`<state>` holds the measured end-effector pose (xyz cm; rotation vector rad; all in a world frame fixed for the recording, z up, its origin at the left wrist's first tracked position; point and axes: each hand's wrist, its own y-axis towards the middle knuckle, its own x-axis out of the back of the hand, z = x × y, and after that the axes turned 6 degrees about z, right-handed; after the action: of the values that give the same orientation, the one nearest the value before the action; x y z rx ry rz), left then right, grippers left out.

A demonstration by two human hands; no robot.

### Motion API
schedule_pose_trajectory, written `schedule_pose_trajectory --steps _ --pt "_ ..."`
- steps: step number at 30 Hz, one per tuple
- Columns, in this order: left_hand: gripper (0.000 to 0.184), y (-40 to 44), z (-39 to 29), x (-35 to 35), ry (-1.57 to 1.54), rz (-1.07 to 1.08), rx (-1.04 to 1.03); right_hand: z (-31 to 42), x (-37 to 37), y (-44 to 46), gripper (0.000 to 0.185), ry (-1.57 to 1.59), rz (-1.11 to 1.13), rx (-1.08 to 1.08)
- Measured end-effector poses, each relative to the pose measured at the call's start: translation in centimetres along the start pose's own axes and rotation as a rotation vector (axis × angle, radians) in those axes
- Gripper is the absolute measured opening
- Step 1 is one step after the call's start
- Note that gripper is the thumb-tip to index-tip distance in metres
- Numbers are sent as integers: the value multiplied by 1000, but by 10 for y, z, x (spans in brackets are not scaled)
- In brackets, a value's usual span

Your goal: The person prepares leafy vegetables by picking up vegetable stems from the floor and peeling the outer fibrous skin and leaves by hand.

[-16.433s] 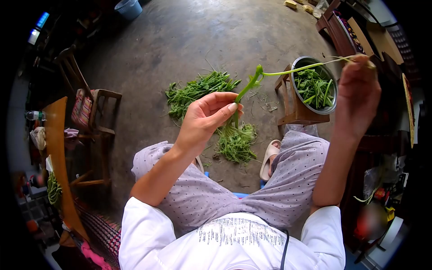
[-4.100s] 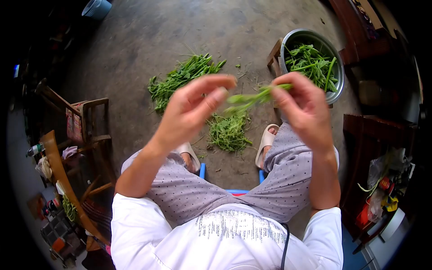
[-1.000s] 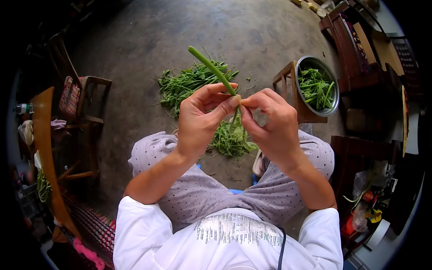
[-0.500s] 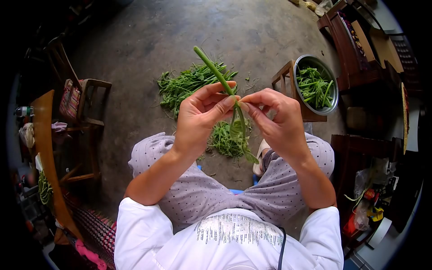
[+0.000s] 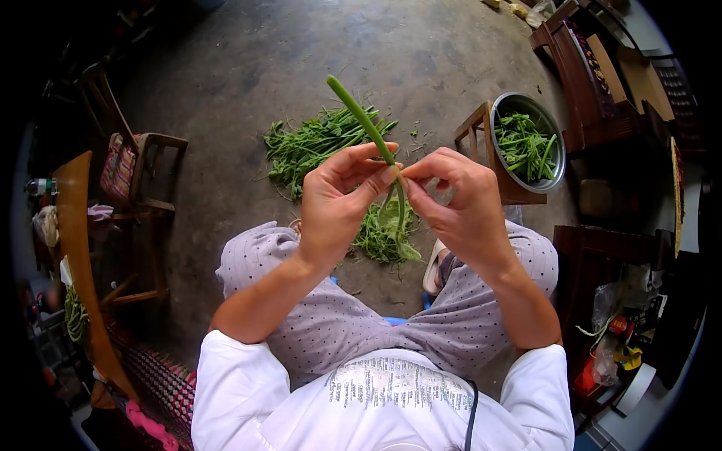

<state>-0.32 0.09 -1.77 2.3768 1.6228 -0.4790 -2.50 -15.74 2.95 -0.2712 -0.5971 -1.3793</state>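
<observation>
A thick green stem (image 5: 356, 110) is pinched between the thumb and fingers of my left hand (image 5: 336, 203), its bare end pointing up and to the left. Its thinner, leafy part hangs below the fingers. My right hand (image 5: 456, 207) pinches at the same stem just beside the left fingertips; whatever lies between its fingertips is too small to make out. Beyond my left hand a pile of green stems (image 5: 301, 150) lies on the floor. Under the hands is a smaller heap of pale green scraps (image 5: 380, 244).
At the right, a metal bowl (image 5: 562, 167) of green pieces rests on a wooden stool (image 5: 524, 197). A wooden chair (image 5: 162, 140) and a tabletop edge (image 5: 74, 225) stand at the left. Dark wooden furniture (image 5: 594, 113) is at the right.
Compared with a second ago, the stem stands slightly further right. Its leafy end swung out to the right half a second ago and now hangs nearer the fingers. Both hands have shifted only slightly.
</observation>
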Motion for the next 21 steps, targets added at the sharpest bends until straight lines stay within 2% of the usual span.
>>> schedule_pose_trajectory --steps 11,13,17,19,20,21 --pt "30 0 -6 -6 21 20 21 -1 -8 -4 10 -149 -97 2" --pt "28 1 -4 -8 93 2 -10 -4 -11 -4 12 -300 -139 95" --pt "28 1 -4 -9 146 -3 -51 -5 -11 -3 12 -365 -179 140" --pt "27 1 -6 -9 137 16 -49 -4 -5 -1 11 -84 -69 -7" --pt "27 1 -6 -9 138 18 -51 -7 -2 0 11 -85 -72 -6" --pt "27 1 -7 -8 133 19 -28 -11 0 1 11 223 18 -142"
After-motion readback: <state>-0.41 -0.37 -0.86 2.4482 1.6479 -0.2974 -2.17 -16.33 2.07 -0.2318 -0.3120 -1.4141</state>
